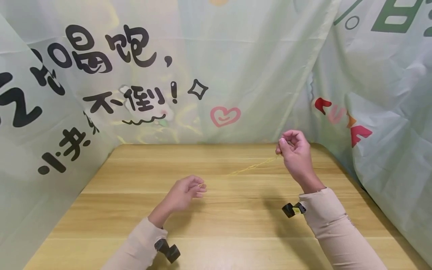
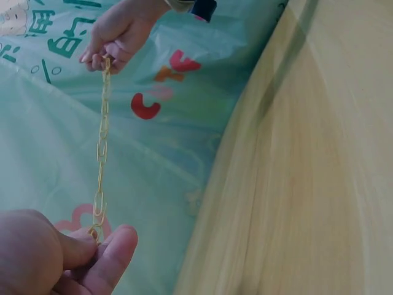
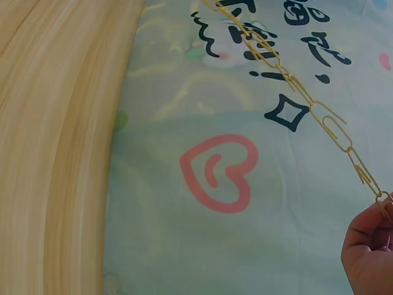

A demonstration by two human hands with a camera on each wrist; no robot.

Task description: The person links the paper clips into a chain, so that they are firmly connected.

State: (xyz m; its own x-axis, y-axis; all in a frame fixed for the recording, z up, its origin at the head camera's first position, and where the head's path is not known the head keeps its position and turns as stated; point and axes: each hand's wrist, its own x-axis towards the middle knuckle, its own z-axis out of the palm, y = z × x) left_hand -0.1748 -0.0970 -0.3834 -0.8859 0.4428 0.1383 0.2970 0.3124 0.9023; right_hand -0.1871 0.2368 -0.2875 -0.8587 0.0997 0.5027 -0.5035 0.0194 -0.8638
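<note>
A chain of gold paper clips [image 1: 253, 166] is stretched above the table between both hands, rising toward the right. Its linked wire loops show clearly as a paper clip chain [image 3: 331, 123] in the right wrist view. The left hand [image 1: 185, 191] pinches the lower end between thumb and fingers; in the left wrist view the last clip [image 2: 95, 232] sits at the fingertips. Held higher and farther off, the right hand [image 1: 297, 152] pinches the other end, its fingers curled in. That hand [image 3: 371, 246] is only partly in the right wrist view.
A wooden table [image 1: 216, 225] lies below the hands. Pale green printed cloth [image 1: 256, 67] hangs behind it and on both sides, with black lettering and a pink heart. Black wrist cameras [image 1: 167, 250] are strapped over the beige sleeves [image 1: 327, 210].
</note>
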